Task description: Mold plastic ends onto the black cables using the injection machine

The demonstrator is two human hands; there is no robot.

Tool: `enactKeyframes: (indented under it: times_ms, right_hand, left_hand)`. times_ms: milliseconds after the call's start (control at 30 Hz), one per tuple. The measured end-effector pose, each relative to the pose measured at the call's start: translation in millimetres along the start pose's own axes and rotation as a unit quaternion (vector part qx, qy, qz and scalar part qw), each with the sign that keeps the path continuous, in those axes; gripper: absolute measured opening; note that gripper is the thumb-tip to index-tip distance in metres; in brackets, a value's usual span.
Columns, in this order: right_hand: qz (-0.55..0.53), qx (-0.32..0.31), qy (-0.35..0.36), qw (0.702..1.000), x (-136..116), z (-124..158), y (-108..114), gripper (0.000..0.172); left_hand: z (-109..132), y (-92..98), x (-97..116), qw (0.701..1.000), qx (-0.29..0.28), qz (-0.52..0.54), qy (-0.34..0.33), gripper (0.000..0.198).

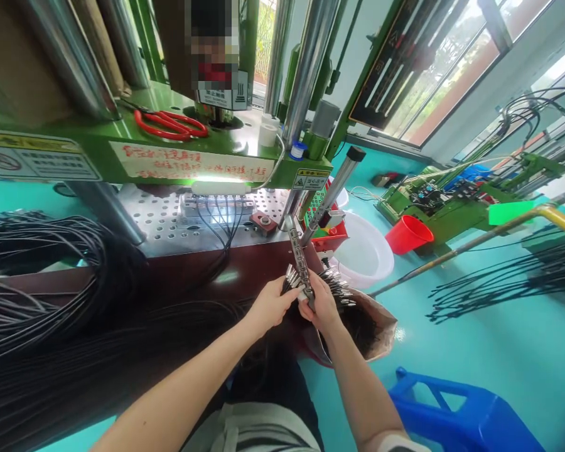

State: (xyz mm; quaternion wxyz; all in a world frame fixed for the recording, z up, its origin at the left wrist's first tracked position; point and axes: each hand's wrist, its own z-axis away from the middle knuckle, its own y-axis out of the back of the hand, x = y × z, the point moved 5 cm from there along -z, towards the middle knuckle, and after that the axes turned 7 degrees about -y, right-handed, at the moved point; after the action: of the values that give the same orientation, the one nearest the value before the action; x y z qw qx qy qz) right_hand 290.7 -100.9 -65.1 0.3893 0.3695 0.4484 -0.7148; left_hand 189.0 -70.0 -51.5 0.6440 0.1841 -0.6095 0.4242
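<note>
In front of my body, my right hand (324, 304) is closed round the lower end of a narrow metal bar (297, 248) with a row of notches along it. The bar slants up toward the machine. My left hand (272, 304) is closed on a small bunch of silver metal-tipped cable ends (290, 276), its fingertips touching the bar's lower part. More metal-tipped cables (341, 290) lie just beyond my right hand, over an open sack (381, 326). What the fingers press against is partly hidden.
A green press (94, 147) stands ahead, with red-handled scissors (169, 124) on top. On its perforated plate (164, 220) a lit mould (216, 207) has black cables running out. Black cable coils (75, 251) lie left. At right are a white tub (365, 251), red bucket (408, 234) and blue stool (471, 408).
</note>
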Motion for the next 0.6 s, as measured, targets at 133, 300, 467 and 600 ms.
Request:
enactKeyframes:
  times_ms: [133,300,467,600]
  right_hand:
    - [-0.008,0.005,0.017,1.000,1.6,-1.9,1.2,0.048]
    - [-0.001,0.002,0.033,0.999,3.3,0.4,3.6,0.047]
    - [-0.005,-0.003,0.037,0.999,6.3,0.1,5.6,0.045]
    - [-0.008,-0.010,0.031,0.999,6.4,-0.5,6.2,0.046]
  left_hand:
    - [-2.9,-0.5,0.4,0.997,0.017,-0.063,-0.046,0.018]
    - [-1.3,3.6,5.1,0.993,0.042,-0.077,-0.077,0.015]
    - [-2.2,3.5,3.6,0.988,0.023,-0.121,-0.092,0.013]
    - [-3.2,6.4,3.3,0.985,0.033,-0.135,-0.100,0.012]
